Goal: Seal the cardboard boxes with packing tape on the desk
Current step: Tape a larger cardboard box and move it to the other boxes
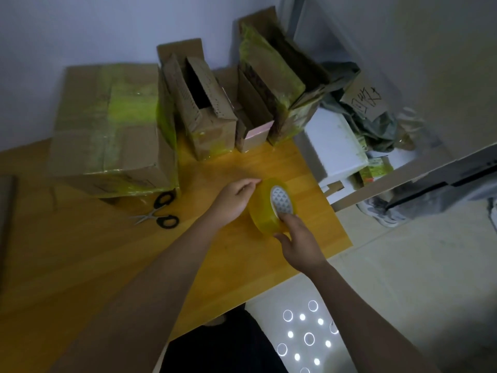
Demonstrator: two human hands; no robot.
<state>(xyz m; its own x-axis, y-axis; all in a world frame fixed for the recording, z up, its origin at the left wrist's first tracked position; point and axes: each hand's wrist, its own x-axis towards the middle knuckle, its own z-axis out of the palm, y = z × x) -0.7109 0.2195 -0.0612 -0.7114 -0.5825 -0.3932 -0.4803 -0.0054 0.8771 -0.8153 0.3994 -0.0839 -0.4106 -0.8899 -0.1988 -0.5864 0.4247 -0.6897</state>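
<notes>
A roll of clear yellowish packing tape (265, 211) stands on edge above the wooden desk (107, 259), right of centre. My right hand (298, 238) grips its lower rim, fingers over the white core. My left hand (234, 197) is at the roll's upper left, fingertips pinched at the tape's outer layer. A large taped cardboard box (113, 130) lies closed at the back left. Three smaller boxes stand behind the roll: an open one (204, 111), a narrow one with a pink edge (252, 122), and a tall taped one (277, 84).
Black-handled scissors (161, 211) lie open on the desk in front of the large box. Off the desk's right edge sit a white foam box (333, 146), crumpled bags and cardboard scraps (365, 103). A shoe (382, 211) rests on the floor.
</notes>
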